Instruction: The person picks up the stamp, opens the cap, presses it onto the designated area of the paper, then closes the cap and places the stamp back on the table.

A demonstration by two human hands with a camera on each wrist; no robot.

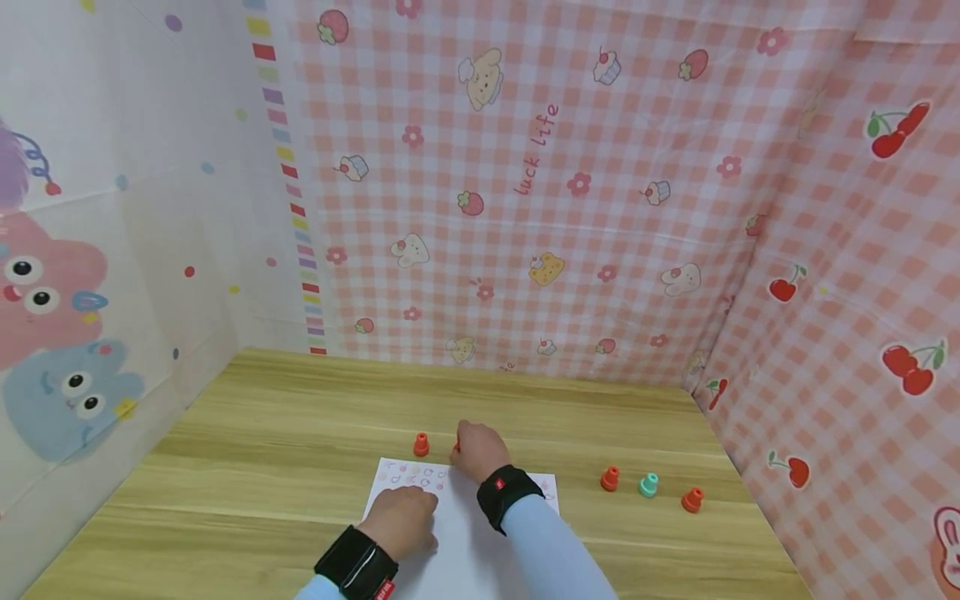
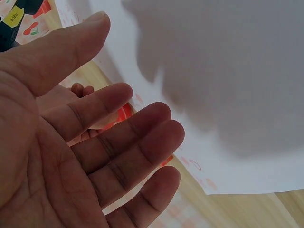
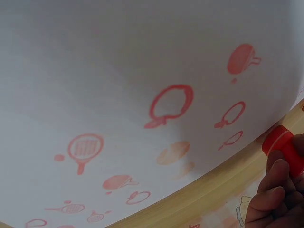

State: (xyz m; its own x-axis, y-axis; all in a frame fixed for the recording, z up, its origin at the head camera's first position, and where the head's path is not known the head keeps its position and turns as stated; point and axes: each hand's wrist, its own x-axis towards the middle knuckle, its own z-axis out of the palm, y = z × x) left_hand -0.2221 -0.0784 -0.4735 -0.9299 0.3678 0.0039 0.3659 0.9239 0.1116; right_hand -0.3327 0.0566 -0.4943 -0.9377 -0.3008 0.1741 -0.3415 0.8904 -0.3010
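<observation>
My right hand pinches a red stamp at the far edge of a white sheet of paper. In the right wrist view the curled fingers and thumb are on the stamp, close beside the paper's edge. My left hand is over the left part of the sheet. In the left wrist view its fingers are spread and loosely bent, with nothing in them. Pink and orange prints of rackets and ring shapes, such as one ring print, run along the sheet's far edge.
Another red stamp stands left of my right hand, behind the paper. Off to the right are a red stamp, a teal stamp and one more red stamp. Patterned cloth walls surround the wooden table.
</observation>
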